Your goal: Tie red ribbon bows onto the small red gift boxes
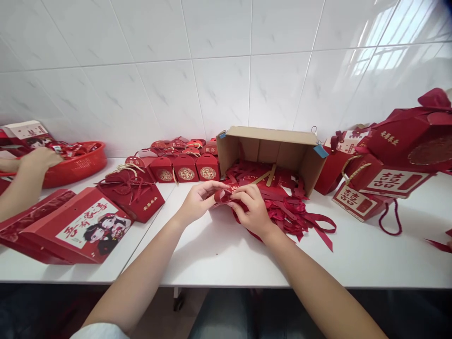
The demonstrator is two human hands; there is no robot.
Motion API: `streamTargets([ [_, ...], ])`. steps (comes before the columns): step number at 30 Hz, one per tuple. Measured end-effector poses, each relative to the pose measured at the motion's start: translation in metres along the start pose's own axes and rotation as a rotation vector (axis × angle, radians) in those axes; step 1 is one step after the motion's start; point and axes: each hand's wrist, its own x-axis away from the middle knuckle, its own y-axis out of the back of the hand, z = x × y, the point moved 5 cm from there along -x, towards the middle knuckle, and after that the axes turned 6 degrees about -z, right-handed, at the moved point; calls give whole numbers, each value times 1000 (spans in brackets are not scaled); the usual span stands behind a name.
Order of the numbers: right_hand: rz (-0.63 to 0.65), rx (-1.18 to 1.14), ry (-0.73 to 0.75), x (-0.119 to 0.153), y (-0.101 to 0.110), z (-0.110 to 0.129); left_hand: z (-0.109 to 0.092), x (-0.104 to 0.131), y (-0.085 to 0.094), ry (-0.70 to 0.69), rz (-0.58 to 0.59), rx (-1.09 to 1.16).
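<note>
Both hands meet over the middle of the table, pinching a dark red ribbon (222, 196) between them. My left hand (198, 201) grips it from the left with thumb and fingers. From the right, my right hand (251, 210) has its bent fingers closed on the same ribbon. Part of the ribbon is hidden behind the fingers. Just beyond, a cardboard box (271, 134) lies on its side with its mouth toward me. A heap of red ribbons (287, 214) spills out of it onto the table.
Small red gift boxes (185, 168) stand in rows at the back. Larger red boxes (84, 226) sit at left, more handled gift boxes (388, 183) at right. A co-worker's hand (38, 162) reaches into a red basket (83, 167). A tiled wall (219, 89) rises behind the table.
</note>
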Motion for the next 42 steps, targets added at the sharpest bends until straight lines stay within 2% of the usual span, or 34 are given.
streamTargets([
  [7, 5, -29, -69, 2, -3, -5, -2, -2, 1, -22, -13, -77],
  [14, -4, -39, -85, 0, -1, -5, -7, -2, 3, -198, -11, -196],
  [22, -14, -52, -80, 2, -2, -6, -5, 0, 3, -190, -46, -179],
  [29, -37, -53, -95, 0, -2, -6, -7, 1, 3, -256, -43, -224],
  [34, -46, -50, -84, 0, 0, -6, -9, 2, 2, -248, -54, -223],
  [42, -38, -58, -89, 1, -2, -7, -10, 1, 2, -305, -44, -330],
])
